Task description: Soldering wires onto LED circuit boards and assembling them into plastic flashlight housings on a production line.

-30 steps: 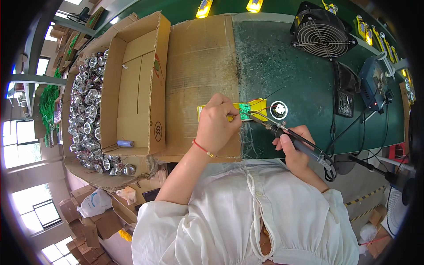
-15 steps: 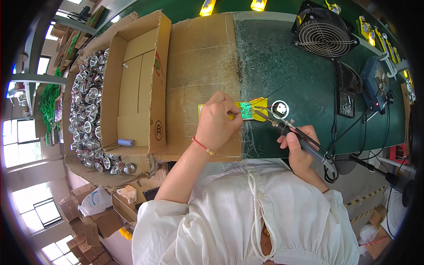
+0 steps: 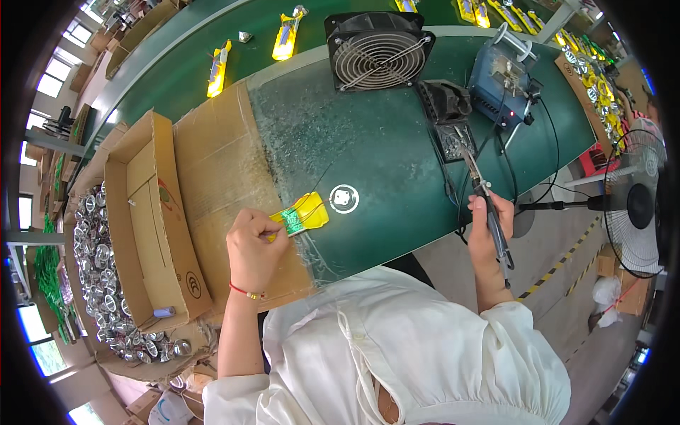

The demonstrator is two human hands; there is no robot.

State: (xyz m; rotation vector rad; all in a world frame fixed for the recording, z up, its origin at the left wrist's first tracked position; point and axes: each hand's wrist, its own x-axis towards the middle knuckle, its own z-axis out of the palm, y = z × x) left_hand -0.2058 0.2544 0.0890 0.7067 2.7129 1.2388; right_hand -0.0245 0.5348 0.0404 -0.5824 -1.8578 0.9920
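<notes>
My left hand [image 3: 255, 241] is closed at the left end of a yellow plastic housing [image 3: 312, 210], its fingertips partly hiding that end. A small green circuit board [image 3: 292, 221] with thin wires lies in the housing. Right beside it on the bench is a round white disc [image 3: 345, 199] with a metallic rim, and wires run toward it. My right hand [image 3: 484, 237] is wrapped round the grey handle of a soldering iron [image 3: 499, 228]. The iron points away from me, its tip over a small black tray [image 3: 448, 150] holding bits of metal.
A cardboard box [image 3: 152, 234] with a blue cylindrical cell [image 3: 163, 312] stands left, beside many silver reflector cups [image 3: 106, 283]. A black fan [image 3: 381, 60] and blue soldering station [image 3: 499, 85] sit at the back. Cables trail on the right, near a floor fan [image 3: 637, 205].
The soldering iron has left the circuit board and swung right to the black tray. My left hand stays at the housing. The whole view has turned toward the right.
</notes>
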